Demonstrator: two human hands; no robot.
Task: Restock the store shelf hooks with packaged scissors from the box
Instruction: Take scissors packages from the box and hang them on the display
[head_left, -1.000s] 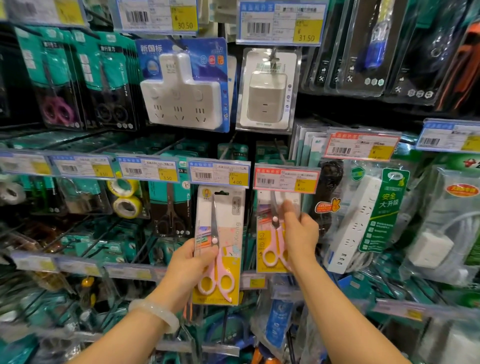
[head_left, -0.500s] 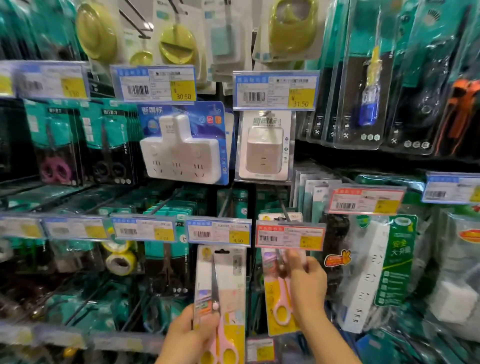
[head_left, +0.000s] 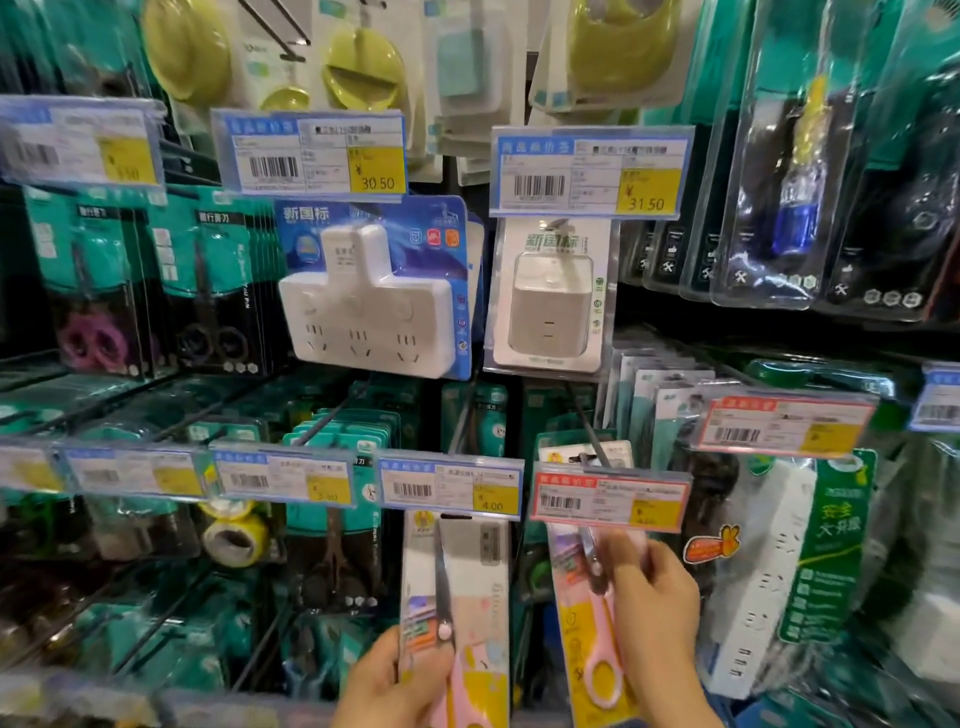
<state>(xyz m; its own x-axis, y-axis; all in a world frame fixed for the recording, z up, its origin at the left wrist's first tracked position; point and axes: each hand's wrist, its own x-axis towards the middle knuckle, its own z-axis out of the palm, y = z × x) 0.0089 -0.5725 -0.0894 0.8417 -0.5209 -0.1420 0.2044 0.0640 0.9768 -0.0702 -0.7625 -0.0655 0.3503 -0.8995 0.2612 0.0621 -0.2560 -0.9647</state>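
A pack of pink-handled scissors (head_left: 462, 587) hangs below the 4.00 price tag (head_left: 451, 484). My left hand (head_left: 387, 686) grips its lower part, thumb across the front. To the right, a second pack of pink scissors (head_left: 589, 639) hangs on a metal hook (head_left: 589, 439) behind the red-bordered price tag (head_left: 610, 500). My right hand (head_left: 652, 608) pinches this pack near its middle, fingers on its right edge. The box is out of view.
White power adapters (head_left: 371, 306) and a cube plug (head_left: 551, 301) hang above. Teal scissor packs (head_left: 218, 280) fill the left hooks, tape rolls (head_left: 234, 538) sit lower left, a white power strip pack (head_left: 763, 571) hangs right. Hook rods and price tags stick out towards me.
The view has tilted upward, so both hands and scissor packs now sit lower in the frame. My hands keep their hold on the two packs.
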